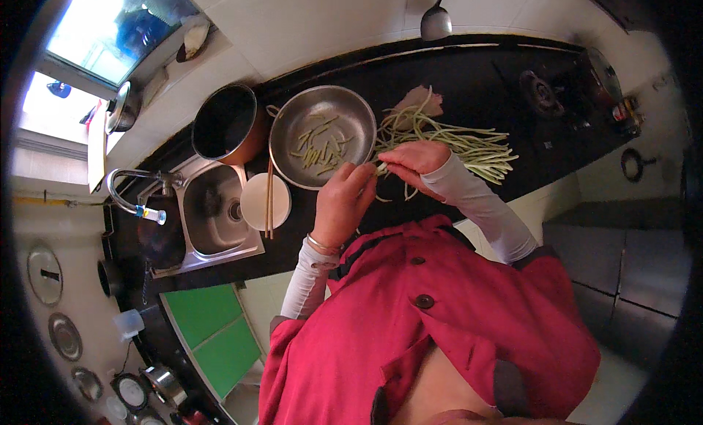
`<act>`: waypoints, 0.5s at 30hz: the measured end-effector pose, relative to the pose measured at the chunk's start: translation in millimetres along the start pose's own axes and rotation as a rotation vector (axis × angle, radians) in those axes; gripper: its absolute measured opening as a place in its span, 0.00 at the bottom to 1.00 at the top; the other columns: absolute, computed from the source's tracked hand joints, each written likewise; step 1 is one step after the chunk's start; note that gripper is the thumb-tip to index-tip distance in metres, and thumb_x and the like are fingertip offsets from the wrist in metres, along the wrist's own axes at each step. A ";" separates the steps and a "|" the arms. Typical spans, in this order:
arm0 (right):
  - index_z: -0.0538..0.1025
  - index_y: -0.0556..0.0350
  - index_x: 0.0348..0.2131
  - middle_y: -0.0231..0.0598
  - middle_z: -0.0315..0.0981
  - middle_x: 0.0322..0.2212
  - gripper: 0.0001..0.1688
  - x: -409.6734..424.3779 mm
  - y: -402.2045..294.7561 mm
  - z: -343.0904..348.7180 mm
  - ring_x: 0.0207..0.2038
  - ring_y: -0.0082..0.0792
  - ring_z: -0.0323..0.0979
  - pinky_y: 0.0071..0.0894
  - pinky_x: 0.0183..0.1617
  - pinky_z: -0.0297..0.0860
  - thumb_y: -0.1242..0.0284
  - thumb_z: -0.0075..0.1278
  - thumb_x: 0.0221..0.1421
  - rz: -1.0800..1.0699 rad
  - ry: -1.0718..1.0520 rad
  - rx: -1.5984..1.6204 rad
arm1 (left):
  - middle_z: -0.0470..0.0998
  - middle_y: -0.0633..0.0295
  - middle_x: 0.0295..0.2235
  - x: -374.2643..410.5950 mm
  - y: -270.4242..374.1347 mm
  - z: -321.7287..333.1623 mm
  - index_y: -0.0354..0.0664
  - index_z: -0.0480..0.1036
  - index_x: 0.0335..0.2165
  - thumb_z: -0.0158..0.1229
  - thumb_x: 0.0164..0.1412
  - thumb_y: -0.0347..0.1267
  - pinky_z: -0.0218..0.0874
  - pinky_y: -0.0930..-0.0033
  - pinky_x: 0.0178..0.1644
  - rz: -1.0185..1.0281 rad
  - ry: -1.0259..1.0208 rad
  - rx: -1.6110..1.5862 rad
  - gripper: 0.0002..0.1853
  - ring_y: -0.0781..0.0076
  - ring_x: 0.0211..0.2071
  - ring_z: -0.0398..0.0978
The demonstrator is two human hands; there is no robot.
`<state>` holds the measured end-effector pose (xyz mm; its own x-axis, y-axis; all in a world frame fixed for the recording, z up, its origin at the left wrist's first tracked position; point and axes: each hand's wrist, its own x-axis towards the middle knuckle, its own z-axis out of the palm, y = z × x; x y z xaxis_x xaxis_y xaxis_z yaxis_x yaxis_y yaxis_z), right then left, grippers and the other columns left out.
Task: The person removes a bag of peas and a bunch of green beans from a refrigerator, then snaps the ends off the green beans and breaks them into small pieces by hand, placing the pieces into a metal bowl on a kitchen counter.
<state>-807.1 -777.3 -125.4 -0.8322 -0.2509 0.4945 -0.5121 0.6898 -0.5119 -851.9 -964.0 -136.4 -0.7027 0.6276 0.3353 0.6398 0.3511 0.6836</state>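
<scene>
My left hand [343,205] is at the near right rim of a steel basin [280,145], its fingers closed on a long bean [380,168]. The same bean is pinched by my right hand [417,158], whose fingertips almost meet the left ones. Short cut bean pieces [324,150] lie in the bottom of the basin. A heap of whole long beans [467,139] spreads over the black counter behind and beside my right hand, partly hidden by it. A pinkish cloth or bag [425,100] lies under the heap's far end.
Left of the basin stand a deep pot [244,145] and a white bowl [280,205] with chopsticks [269,200] across it. Beyond them is a steel sink [211,216] with a curved faucet [123,172]. A gas burner [541,93] sits at right; a ladle [436,24] hangs on the wall.
</scene>
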 end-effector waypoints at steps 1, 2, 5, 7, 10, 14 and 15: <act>0.72 0.55 0.31 0.39 0.71 0.26 0.12 -2.2 1.1 0.8 0.28 0.37 0.70 0.28 0.30 0.67 0.79 0.52 0.40 0.000 -0.013 -0.014 | 0.67 0.57 0.23 -0.8 0.1 -0.2 0.42 0.69 0.31 0.53 0.47 0.28 0.59 0.65 0.25 0.011 0.008 0.031 0.08 0.58 0.24 0.68; 0.72 0.55 0.31 0.39 0.71 0.26 0.12 -3.7 1.8 2.0 0.28 0.38 0.71 0.29 0.30 0.67 0.79 0.52 0.40 -0.001 -0.027 -0.027 | 0.67 0.58 0.23 -1.5 0.3 -0.2 0.43 0.69 0.31 0.53 0.47 0.28 0.59 0.64 0.24 0.022 0.016 0.062 0.08 0.58 0.24 0.68; 0.73 0.55 0.30 0.38 0.72 0.25 0.11 -6.0 2.8 6.3 0.28 0.37 0.71 0.28 0.30 0.67 0.78 0.52 0.40 -0.040 0.027 -0.007 | 0.67 0.59 0.22 -1.4 3.5 1.7 0.44 0.70 0.30 0.54 0.47 0.30 0.59 0.65 0.24 0.039 0.053 0.100 0.07 0.60 0.23 0.69; 0.73 0.55 0.30 0.38 0.72 0.25 0.11 -7.6 2.2 8.4 0.28 0.37 0.71 0.28 0.29 0.67 0.78 0.53 0.40 -0.017 0.009 0.015 | 0.68 0.59 0.22 -0.4 5.5 2.3 0.44 0.70 0.29 0.55 0.46 0.30 0.60 0.65 0.24 0.040 0.056 0.113 0.07 0.60 0.23 0.69; 0.72 0.55 0.30 0.38 0.71 0.25 0.11 -12.1 3.6 9.9 0.27 0.37 0.71 0.30 0.29 0.67 0.76 0.52 0.40 -0.002 0.009 0.002 | 0.70 0.58 0.21 1.4 7.9 3.0 0.43 0.71 0.28 0.56 0.46 0.31 0.60 0.66 0.24 0.036 0.041 0.136 0.07 0.59 0.22 0.70; 0.72 0.55 0.29 0.38 0.71 0.24 0.12 -14.6 -0.1 10.5 0.26 0.37 0.71 0.30 0.28 0.67 0.79 0.53 0.38 0.000 0.021 -0.066 | 0.70 0.58 0.21 0.5 9.5 2.3 0.42 0.71 0.27 0.56 0.46 0.31 0.60 0.66 0.23 0.027 0.044 0.144 0.06 0.59 0.22 0.70; 0.72 0.54 0.29 0.37 0.71 0.24 0.11 -15.6 0.7 13.3 0.26 0.37 0.70 0.30 0.27 0.67 0.78 0.52 0.38 -0.005 0.038 -0.077 | 0.70 0.58 0.21 0.2 10.0 1.9 0.41 0.71 0.27 0.56 0.46 0.30 0.60 0.66 0.23 0.028 0.037 0.147 0.06 0.59 0.22 0.70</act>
<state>-797.2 -782.0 -142.9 -0.8204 -0.2295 0.5237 -0.4969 0.7392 -0.4545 -845.1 -959.0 -130.7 -0.6934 0.6132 0.3784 0.6959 0.4335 0.5726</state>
